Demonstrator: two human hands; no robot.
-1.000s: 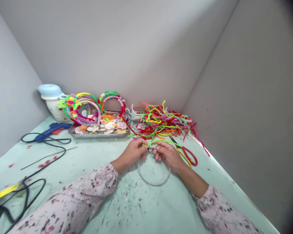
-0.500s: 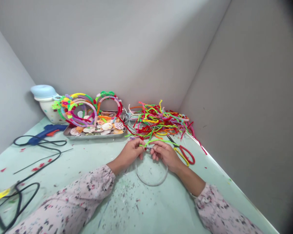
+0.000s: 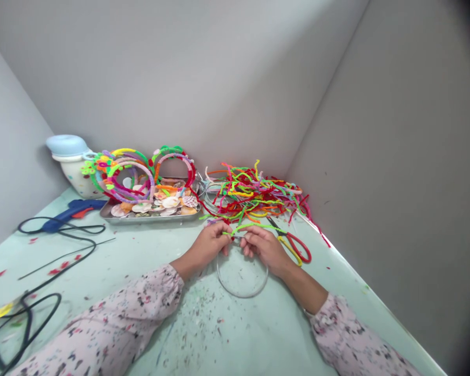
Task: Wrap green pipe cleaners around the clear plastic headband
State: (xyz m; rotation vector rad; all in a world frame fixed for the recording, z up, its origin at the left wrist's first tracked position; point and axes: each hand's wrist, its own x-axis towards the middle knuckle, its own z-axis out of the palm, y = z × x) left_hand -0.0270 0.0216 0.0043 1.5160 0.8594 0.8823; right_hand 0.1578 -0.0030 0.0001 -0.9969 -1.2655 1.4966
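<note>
My left hand [image 3: 210, 243] and my right hand [image 3: 263, 247] meet over the pale green table, both pinched on a light green pipe cleaner [image 3: 254, 226] at the top of a thin silver headband hoop [image 3: 241, 294]. The hoop curves down toward me between my wrists. The green pipe cleaner runs off to the right past my right hand. Just behind my hands lies a tangled pile of coloured pipe cleaners [image 3: 254, 193]. Both forearms wear speckled pink sleeves.
Scissors with red and yellow handles [image 3: 295, 247] lie right of my right hand. A metal tray [image 3: 152, 216] with shells and wrapped headbands [image 3: 135, 172] stands at the back left, beside a white pot with a blue lid [image 3: 72, 159]. A blue glue gun [image 3: 68, 211] and black cords [image 3: 39, 292] lie left.
My hands stay pinched on the green pipe cleaner and hoop, with only small finger movement. The view has shifted slightly, so everything sits a little further left.
</note>
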